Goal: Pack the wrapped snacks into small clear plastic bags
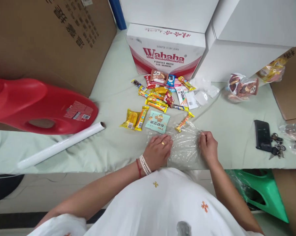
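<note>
A clear plastic bag (184, 149) lies wrinkled and stretched on the table at the near edge, between my two hands. My left hand (158, 149), wearing a ring, has its fingers curled on the bag's left side. At the right edge, my right hand (208, 149) pinches the film in a closed fist. A small yellow-orange snack bar (184, 122) rests at the bag's upper part. Just beyond my left hand are a light green snack packet (157, 121), a yellow bar (142, 118) and a yellow wrapped snack (131, 118).
A pile of wrapped snacks (160, 95) lies before a Wahaba-style water carton (166, 55). Bagged snacks (242, 88), a phone (262, 135) and keys (278, 146) are on the right. At left are a red jug (47, 95), a white roll (61, 146) and a cardboard box (51, 42).
</note>
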Available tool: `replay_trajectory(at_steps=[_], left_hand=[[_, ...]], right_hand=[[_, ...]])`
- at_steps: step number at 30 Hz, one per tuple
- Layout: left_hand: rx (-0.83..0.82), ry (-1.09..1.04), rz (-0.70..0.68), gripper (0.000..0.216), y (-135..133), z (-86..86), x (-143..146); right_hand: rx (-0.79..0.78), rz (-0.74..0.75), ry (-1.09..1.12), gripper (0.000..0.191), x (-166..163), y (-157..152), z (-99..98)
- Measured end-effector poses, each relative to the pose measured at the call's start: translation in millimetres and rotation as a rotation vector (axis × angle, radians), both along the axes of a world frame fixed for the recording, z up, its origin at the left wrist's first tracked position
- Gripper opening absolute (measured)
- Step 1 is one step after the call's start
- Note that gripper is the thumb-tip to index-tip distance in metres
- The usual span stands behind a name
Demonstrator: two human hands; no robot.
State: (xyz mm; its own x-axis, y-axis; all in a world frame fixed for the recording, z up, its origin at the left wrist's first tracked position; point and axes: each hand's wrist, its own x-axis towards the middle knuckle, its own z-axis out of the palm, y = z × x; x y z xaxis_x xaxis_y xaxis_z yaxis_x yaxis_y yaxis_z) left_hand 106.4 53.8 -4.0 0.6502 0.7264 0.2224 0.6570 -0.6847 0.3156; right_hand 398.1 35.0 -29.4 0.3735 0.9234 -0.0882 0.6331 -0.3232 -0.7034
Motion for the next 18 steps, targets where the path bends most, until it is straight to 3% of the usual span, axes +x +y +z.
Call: replay_trajectory(at_steps=[4, 8, 10, 13, 16, 18], left_hand=[[-0.127, 0.1, 0.019, 0.051, 8, -29.4, -7], [-0.164, 0.111, -0.018, 0.059, 8, -40.0, -22], [-0.163, 0.111, -0.018, 0.063, 7, -39.1, -24], [-0.153, 0.113, -0.023, 0.063, 8, -36.6, -22], [-0.148, 0.109, -0.025, 0.061, 9, -35.5, -22], [-0.157, 0.103, -0.021, 0.06, 9, -35.4, -22]], right_hand=[[-0.058, -0.013, -0.138, 0.042, 27, -3, 5.1], [0.141, 0.019, -0.368, 0.037, 33, 35, 28.3], [0.258, 0.147, -0.38, 0.031, 12, 70, 44.5], [0.357, 0.469, -0.344, 0.027, -47, 131, 62.0], [0.402, 0.778, -0.344, 0.028, -115, 180, 62.5], [0.382, 0.879, -0.393, 0.029, -147, 204, 56.5]])
